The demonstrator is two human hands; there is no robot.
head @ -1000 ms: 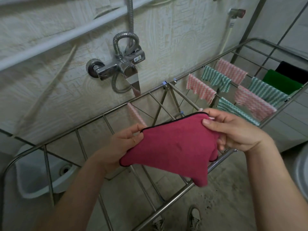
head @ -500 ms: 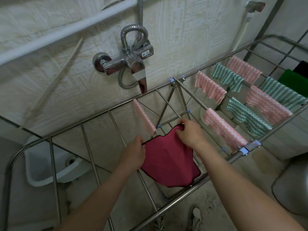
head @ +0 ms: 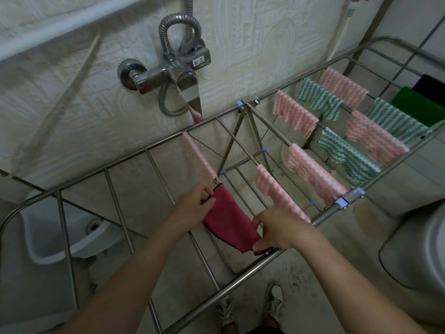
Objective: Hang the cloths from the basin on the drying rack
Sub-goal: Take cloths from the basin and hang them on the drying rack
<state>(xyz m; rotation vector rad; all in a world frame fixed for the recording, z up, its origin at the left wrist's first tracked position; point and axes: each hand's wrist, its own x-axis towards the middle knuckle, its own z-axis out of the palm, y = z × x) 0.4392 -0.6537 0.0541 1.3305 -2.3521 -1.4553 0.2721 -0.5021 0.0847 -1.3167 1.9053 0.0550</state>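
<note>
Two hands are seen on one magenta cloth [head: 228, 220], which is laid along a cross bar of the drying rack [head: 224, 288], in the stretch between a pink striped cloth [head: 199, 157] further up the same bar and the rack's front rail. The cloth's far end is pinched by the left hand [head: 195, 208], thumb and fingers curled on the dark-trimmed edge just beside the pink striped cloth. The near end is gripped by the right hand [head: 279, 231], fingers bent round the corner right at the front rail. The cloth is pulled fairly flat between the two grips, and its lower edge hangs below the bar.

To the right, on the rack's other section, five more pink striped cloths are hung, among them one [head: 277, 191] on the bar nearest the hands. Three green striped cloths [head: 346, 160] are draped between them. At the far right end a plain green cloth [head: 414, 104] and a black cloth [head: 431, 89] are hung side by side.

On the wall behind the rack a chrome tap [head: 168, 75] with a looped metal hose is mounted. Beneath the rack's left section a white sink [head: 48, 237] with a drain hole is seen through the bars. A grey rounded vessel [head: 409, 249] is partly cut off at the right edge. Two shoes [head: 274, 300] are visible on the floor below the front rail.
</note>
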